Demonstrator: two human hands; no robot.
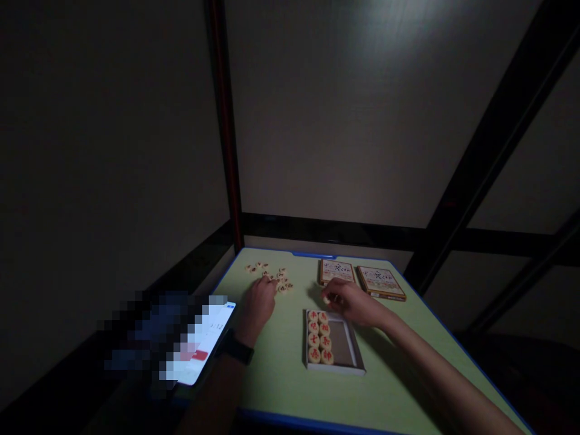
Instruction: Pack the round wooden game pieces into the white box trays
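My left hand point(260, 299) reaches in among loose, pale round xiangqi pieces point(283, 287) on the far left of the table. Its fingers are curled together, and what lies under the fingertips is hidden. Pinched in my right hand point(347, 299) is a pale xiangqi piece point(326, 299), held above the far edge of a shallow open box point(357, 353). Two columns of xiangqi pieces with red characters point(313, 340) fill the box's left side, lying face up. Its right side shows the bare brown bottom.
Two flat boxes with printed lids, one left point(338, 270) and one right point(383, 282), lie at the table's back right. A lit phone or tablet screen point(203, 344) is by the left edge. The light green table point(281, 386) has a blue rim; walls stand behind.
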